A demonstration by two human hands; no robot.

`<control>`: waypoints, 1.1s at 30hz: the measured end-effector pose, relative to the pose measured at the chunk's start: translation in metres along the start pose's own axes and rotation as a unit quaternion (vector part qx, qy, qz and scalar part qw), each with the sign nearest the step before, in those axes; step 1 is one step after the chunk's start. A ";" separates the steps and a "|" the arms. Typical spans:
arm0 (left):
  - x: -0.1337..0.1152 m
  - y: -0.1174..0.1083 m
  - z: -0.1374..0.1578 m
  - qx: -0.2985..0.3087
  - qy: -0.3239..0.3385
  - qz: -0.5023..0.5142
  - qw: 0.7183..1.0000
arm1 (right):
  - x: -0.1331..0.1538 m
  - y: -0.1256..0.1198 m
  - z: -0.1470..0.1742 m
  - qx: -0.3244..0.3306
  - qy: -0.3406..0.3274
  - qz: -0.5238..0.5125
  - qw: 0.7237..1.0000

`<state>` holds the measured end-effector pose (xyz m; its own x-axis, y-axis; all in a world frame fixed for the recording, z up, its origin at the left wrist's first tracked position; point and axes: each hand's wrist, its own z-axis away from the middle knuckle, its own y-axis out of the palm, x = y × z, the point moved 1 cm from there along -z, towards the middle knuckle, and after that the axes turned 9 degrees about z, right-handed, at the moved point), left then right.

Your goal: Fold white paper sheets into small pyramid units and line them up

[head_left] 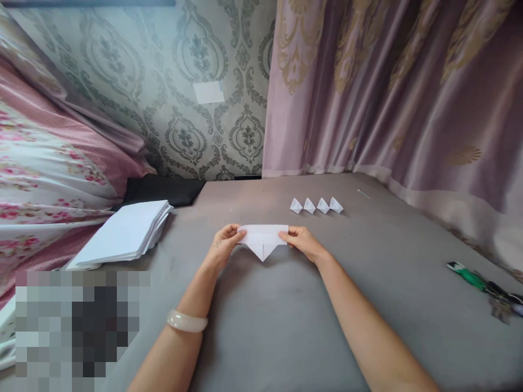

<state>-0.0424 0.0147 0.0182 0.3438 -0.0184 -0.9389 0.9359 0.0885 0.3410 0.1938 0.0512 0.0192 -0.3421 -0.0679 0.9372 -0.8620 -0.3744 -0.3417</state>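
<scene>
- I judge the step in hand to be folding: a partly folded white paper [263, 235] is at the centre of the frame, shaped as a wide level band with a triangle pointing down towards me.
- As I read it, the next move calls for even tension at both ends, so the band does not buckle, and for fingertips guided carefully along the creases.
- I have the left hand [225, 241], just left of centre, pinching the band's left end. Its thumb presses on the near face; the other fingers curl at the edge and behind, partly hidden.
- I have the right hand [304, 241], just right of centre, gripping the opposite end the same way, thumb in front. Neither hand gapes; each is closed down to the paper's thickness.
- Both forearms rise from the bottom of the frame and slant inwards, making a near-mirrored pose. A pale bracelet [187, 321] circles the left one.
- The paper is over the grey tabletop [278, 332]; I cannot tell whether its lower tip touches it.
- Beyond the right hand, right of upper centre, four small folded paper pieces [322, 206] stand in a row. A stack of white sheets [126, 231] lies at left.
</scene>
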 end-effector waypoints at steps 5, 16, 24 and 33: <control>-0.004 -0.003 0.004 0.040 -0.056 -0.023 0.997 | 0.000 -0.004 0.001 0.005 -0.008 -0.013 1.000; -0.024 -0.003 0.011 0.079 0.307 -0.449 0.835 | 0.023 -0.017 0.009 -0.070 -0.176 0.206 0.960; -0.001 0.007 0.018 0.177 0.398 -0.675 0.596 | -0.001 -0.011 0.028 -0.127 -0.352 0.564 0.736; 0.012 -0.001 0.015 0.209 0.221 -0.585 0.752 | -0.020 -0.009 0.034 -0.072 -0.217 0.467 0.854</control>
<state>-0.0381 -0.0003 0.0069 -0.7059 0.5020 -0.4998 0.5516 -0.0532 -0.8324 0.2207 0.0247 0.0063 -0.7621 -0.6224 0.1783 -0.3369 0.1461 -0.9302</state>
